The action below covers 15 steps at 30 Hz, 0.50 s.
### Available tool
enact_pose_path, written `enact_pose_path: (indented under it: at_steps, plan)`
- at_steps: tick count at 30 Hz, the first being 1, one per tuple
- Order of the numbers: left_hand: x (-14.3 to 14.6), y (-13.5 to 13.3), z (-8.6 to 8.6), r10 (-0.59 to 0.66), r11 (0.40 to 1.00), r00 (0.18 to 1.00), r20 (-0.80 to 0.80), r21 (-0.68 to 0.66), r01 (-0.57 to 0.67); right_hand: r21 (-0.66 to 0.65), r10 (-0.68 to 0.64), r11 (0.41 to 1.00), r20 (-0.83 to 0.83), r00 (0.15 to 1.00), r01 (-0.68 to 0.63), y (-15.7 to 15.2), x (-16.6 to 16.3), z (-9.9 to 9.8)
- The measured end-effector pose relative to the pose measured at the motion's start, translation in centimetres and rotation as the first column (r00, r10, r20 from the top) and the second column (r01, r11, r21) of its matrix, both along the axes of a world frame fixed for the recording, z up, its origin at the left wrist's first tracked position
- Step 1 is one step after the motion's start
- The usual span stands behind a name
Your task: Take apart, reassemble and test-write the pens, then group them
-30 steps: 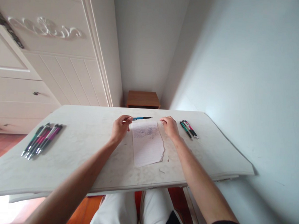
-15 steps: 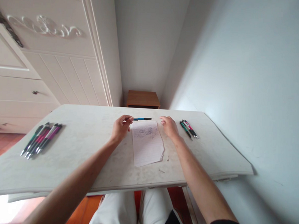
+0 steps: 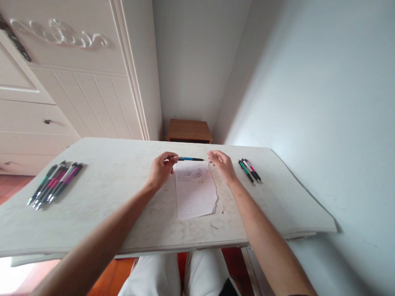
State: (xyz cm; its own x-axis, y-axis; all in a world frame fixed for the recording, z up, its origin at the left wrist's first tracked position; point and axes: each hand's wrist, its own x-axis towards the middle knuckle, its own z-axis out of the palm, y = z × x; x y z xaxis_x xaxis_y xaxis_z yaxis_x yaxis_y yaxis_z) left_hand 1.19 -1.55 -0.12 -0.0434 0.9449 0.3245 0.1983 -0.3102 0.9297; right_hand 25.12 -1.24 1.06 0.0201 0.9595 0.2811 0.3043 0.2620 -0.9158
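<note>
A blue pen with a black front part is held level above the top edge of a sheet of paper. My left hand is closed round its rear end. The pen's thin point faces right, towards my right hand. That hand's thumb and fingers are drawn together just beside the point; whatever they hold is too small to make out. Below lies the torn, lined paper, its upper part covered in dark scribbles.
On the white table, several pens lie bunched at the left. Nearer my right hand lie a green pen and a pink-and-white pen. A white cabinet stands left, a wall right, a small wooden stand beyond.
My right hand has moved slightly left and up, so its fingertips are closer to the pen's point. The pen in my left hand has shifted a little to the right.
</note>
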Motion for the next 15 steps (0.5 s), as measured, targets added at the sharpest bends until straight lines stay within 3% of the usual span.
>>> enact_pose_path:
  at_steps: [6, 10, 15]
  plan:
    - [0.0, 0.2, -0.3, -0.013, 1.000, 1.000, -0.009, 0.027, 0.013, -0.188, 0.151, 0.967, -0.122, 0.981, -0.172, -0.9, -1.4, 0.0]
    - [0.1, -0.1, -0.1, -0.035, 0.998, 0.999, -0.022, 0.046, 0.036, -0.212, 0.167, 0.956, -0.176, 0.970, -0.204, -1.1, -2.0, -0.3]
    - [0.2, -0.2, 0.0, -0.030, 0.998, 0.999, -0.021, 0.062, 0.031, -0.204, 0.200, 0.953, -0.132, 0.971, -0.224, -1.0, -2.2, -0.7]
